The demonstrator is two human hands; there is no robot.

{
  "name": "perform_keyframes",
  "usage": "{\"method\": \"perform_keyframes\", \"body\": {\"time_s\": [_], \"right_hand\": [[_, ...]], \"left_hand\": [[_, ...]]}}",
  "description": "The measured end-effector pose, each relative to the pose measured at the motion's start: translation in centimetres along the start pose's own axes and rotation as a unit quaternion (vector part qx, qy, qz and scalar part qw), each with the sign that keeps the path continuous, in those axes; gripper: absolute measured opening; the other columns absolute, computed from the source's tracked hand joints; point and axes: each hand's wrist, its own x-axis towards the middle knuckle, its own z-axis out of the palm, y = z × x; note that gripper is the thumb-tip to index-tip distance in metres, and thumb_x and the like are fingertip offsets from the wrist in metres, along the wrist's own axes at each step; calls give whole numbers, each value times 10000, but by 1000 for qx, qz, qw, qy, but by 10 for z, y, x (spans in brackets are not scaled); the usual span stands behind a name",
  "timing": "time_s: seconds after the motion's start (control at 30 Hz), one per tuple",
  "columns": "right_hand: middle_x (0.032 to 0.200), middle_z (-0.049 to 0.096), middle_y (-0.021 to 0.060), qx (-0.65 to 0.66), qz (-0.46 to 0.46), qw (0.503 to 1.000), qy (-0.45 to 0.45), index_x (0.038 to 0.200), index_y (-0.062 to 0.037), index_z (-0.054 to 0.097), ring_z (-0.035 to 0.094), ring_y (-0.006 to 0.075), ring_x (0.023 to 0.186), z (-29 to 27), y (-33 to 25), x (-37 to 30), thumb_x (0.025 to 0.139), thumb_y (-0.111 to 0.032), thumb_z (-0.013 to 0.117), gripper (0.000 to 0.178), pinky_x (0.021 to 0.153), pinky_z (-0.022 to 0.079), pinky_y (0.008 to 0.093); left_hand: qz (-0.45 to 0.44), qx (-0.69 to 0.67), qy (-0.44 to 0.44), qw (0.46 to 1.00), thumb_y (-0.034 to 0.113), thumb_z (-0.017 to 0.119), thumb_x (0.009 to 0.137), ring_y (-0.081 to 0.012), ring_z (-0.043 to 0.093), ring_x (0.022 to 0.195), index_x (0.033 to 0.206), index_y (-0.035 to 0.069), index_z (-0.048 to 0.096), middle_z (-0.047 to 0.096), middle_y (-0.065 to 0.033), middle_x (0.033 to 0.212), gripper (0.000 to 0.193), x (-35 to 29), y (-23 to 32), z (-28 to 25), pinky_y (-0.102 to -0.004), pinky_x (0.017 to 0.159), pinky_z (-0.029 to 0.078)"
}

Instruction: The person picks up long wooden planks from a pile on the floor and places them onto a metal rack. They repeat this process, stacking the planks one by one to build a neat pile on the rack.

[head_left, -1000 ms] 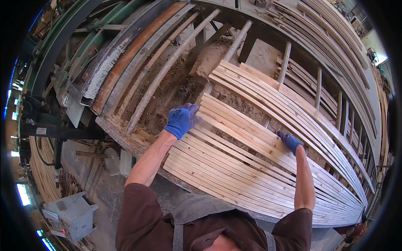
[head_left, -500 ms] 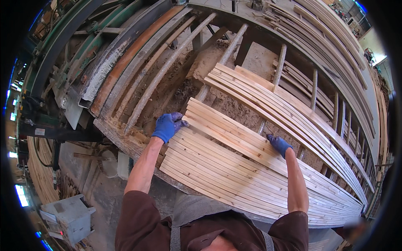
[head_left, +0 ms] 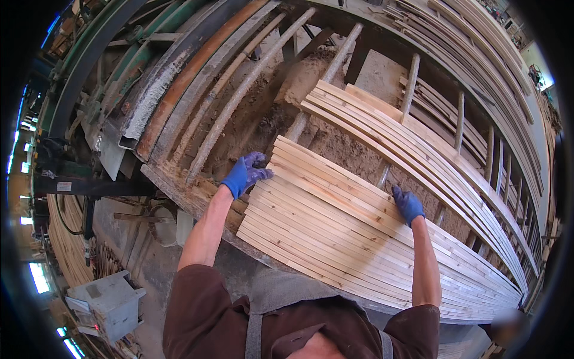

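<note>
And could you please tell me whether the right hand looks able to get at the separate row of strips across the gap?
Most likely yes: the right hand is by the edge of the near strips, and only open space above a roller seems to separate it from the far strips.

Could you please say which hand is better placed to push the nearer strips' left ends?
Likely the left hand, beside the ends of those wooden strips; the right hand is farther along their far edge.

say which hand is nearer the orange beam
Left. The left hand is right of the orange beam, by the boards; the right hand is farther right.
</note>
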Motion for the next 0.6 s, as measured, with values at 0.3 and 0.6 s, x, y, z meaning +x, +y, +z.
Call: {"method": "perform_keyframes", "body": {"time_s": [0.3, 0.6], "right_hand": [[930, 738, 188, -49, -54, 974, 215, 958, -144, 745, 702, 407, 824, 20, -20, -28, 1032, -521, 391, 522, 769, 535, 531], [925, 740, 178, -59, -50, 976, 202, 989, -129, 744, 696, 398, 821, 12, -20, -29, 1026, -503, 411, 501, 775, 534, 525]], "left_hand": [[51, 7, 15, 999, 153, 859, 813, -150, 598, 1036, 1222, -10, 619, 675, -69, 1130, 502, 3, -29, -2, -304, 937, 504], [191, -24, 104, 976, 251, 786, 909, -189, 649, 1018, 1352, -53, 532, 632, -179, 1297, 595, 64, 66, 27, -345, 934, 536]]}}
